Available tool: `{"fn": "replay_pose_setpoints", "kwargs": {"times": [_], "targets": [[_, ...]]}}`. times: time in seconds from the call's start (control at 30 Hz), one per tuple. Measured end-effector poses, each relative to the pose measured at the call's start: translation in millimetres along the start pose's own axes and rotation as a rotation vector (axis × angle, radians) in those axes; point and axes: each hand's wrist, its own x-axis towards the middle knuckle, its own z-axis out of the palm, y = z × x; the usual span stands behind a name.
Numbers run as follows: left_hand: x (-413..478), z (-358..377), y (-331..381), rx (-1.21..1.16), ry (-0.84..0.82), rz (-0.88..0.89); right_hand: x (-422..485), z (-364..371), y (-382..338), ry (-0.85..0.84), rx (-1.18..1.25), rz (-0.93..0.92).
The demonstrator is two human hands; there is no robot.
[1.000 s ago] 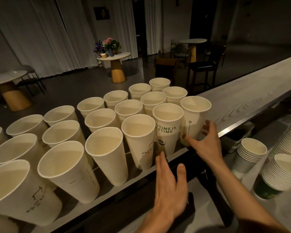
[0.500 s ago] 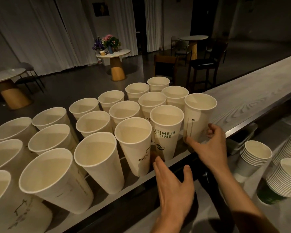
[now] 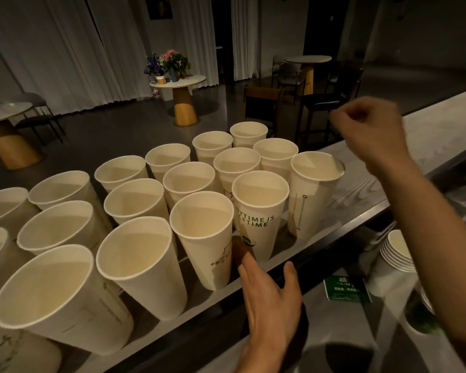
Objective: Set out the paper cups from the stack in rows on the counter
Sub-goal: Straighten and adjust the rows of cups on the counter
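Several tall white paper cups stand upright in three rows on the pale wooden counter (image 3: 431, 135). The front row ends at the right with a plain cup (image 3: 311, 200), next to a cup with green lettering (image 3: 258, 211). My left hand (image 3: 269, 300) reaches in low from the counter's front edge with straight fingers, its fingertips at the foot of the lettered cup. My right hand (image 3: 371, 133) is raised above the counter, to the right of the plain cup, its fingers curled with nothing in them. A stack of nested cups (image 3: 396, 251) sits below the counter at the right.
A metal strip runs along the counter's near edge. A green card (image 3: 345, 289) lies on the lower worktop by the stack. The counter stretches away bare to the right of the rows. Beyond it are round tables, chairs and a flower vase (image 3: 172, 65).
My right hand has let go of the plain end cup and risen up and to the right, curling its fingers. My left hand stays by the lettered cup's foot.
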Motion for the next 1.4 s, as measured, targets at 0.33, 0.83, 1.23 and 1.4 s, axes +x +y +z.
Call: {"fn": "replay_pose_setpoints", "kwargs": {"times": [0.33,0.83,1.23,1.4], "targets": [[17,8,1,-0.031,0.061,-0.001,46,48,-1,-0.562,-0.255,0.043],[30,20,-6,-0.137,0.093,-0.035,62,73,5,-0.339,-0.389,-0.018],[41,28,-10,-0.132,0.150,-0.062,61,63,0,-0.411,-0.413,0.008],[42,26,-5,-0.107,0.133,-0.103,43,25,-12,-0.480,-0.319,-0.025]]}}
